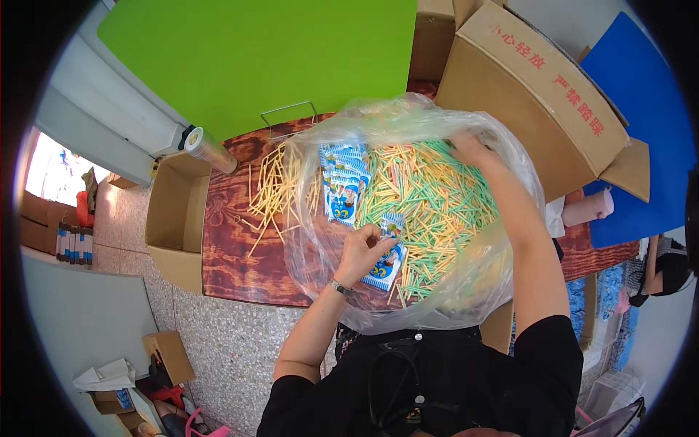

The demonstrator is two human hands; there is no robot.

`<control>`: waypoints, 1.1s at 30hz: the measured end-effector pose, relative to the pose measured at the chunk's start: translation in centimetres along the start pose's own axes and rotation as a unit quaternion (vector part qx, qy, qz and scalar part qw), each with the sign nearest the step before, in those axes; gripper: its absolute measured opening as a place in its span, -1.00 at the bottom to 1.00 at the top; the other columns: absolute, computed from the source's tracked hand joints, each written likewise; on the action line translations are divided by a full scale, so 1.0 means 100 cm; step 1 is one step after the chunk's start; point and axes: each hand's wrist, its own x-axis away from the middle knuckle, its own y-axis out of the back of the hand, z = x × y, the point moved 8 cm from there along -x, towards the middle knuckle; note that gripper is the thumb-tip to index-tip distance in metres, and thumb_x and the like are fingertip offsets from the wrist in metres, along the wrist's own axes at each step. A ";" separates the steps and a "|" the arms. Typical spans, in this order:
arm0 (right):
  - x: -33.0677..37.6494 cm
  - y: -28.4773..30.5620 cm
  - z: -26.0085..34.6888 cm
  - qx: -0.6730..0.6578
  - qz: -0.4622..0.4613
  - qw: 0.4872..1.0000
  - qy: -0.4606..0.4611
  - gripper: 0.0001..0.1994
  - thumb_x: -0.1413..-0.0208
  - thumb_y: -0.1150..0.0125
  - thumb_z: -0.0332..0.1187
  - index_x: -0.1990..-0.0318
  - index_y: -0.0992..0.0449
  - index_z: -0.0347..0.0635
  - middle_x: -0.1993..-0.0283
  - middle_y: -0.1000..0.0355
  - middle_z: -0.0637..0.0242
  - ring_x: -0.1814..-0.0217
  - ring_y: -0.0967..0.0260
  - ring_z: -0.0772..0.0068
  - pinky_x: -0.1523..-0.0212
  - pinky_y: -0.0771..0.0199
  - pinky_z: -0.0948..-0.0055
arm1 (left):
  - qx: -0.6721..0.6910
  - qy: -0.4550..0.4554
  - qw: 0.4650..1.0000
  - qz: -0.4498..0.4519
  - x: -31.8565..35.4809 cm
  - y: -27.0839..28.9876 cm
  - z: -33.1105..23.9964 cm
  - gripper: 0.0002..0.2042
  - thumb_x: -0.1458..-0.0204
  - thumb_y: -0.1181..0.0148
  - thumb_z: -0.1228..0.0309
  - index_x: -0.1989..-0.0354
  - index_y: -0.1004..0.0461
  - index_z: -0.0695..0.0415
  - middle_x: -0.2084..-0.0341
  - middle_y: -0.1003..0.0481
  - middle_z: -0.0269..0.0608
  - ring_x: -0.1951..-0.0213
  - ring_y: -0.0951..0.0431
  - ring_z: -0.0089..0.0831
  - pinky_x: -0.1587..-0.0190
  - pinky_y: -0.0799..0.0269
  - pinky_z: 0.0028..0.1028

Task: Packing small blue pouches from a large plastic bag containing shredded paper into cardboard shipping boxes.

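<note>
Spanning the centre of the frame, a clear plastic bag [466,291] lies open on a dark red, wood-grained tabletop [244,269] and surrounds a broad heap of thin sticks [437,200] coloured yellow, green and pink. The left hand [370,246], slightly below centre, rests over a blue-and-white packet [384,271] near the heap's lower left border. Its grip is drawn nearly together, thumb and fingers bunched at the upper part of the packet; whether they clamp it cannot be told. A band [341,288] encircles the left wrist. The right hand [472,149], right of centre toward the top, lies at the upper right margin of the heap, with its fingertips among the sticks; whether its grip stands apart or together cannot be told.

Left of the heap, overlapping blue-and-white packets [342,191] form an upright column. Farther left, loose yellow sticks [271,197] lie scattered across the tabletop, partly under the bag's edge. A clear cylindrical container [211,149] lies at the upper left corner of the tabletop, above an open cardboard box [178,207]. A bright green board [269,58] occupies the top of the frame; a large carton [510,95] fills the upper right, beside a blue panel [641,95].
</note>
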 end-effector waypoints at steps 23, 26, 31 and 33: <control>0.046 0.015 0.075 -0.460 0.151 0.871 -0.082 -0.67 -0.29 0.05 -0.10 0.19 -0.49 -0.17 0.29 -0.46 0.28 0.29 -0.43 0.38 0.24 -0.44 0.37 | 0.021 0.007 0.997 -0.073 0.012 0.041 0.005 -0.73 0.04 -0.36 0.44 0.58 -0.33 0.15 0.64 -0.32 -0.53 0.57 -0.22 -0.77 0.56 -0.14 -0.66; 0.071 0.011 0.140 -0.648 0.291 0.696 -0.102 -0.65 -0.30 0.07 -0.05 0.19 -0.47 -0.14 0.37 -0.39 0.44 0.35 -0.34 0.62 0.32 -0.37 0.57 | 0.073 0.012 0.992 -0.102 0.014 0.058 0.021 -0.82 0.01 -0.30 0.51 0.51 -0.38 0.14 0.58 -0.37 -0.52 0.51 -0.27 -0.78 0.50 -0.20 -0.67; 0.054 0.008 0.257 0.024 0.235 0.932 0.274 -0.78 -0.18 -0.12 -0.19 0.18 -0.52 -0.11 0.41 -0.43 0.45 0.32 -0.45 0.53 0.43 -0.39 0.55 | 0.132 -0.005 0.966 -0.220 0.014 0.093 0.016 -0.69 0.06 -0.36 0.41 0.61 -0.28 0.17 0.66 -0.27 -0.50 0.56 -0.18 -0.76 0.56 -0.10 -0.62; 0.040 -0.033 0.293 -0.054 0.289 0.944 0.147 -0.80 -0.12 -0.16 -0.20 0.23 -0.56 -0.10 0.42 -0.46 0.41 0.34 -0.48 0.46 0.49 -0.42 0.48 | 0.080 -0.044 0.961 -0.260 0.022 0.111 0.021 -0.70 0.05 -0.34 0.43 0.58 -0.28 0.19 0.66 -0.24 -0.47 0.56 -0.16 -0.73 0.56 -0.10 -0.62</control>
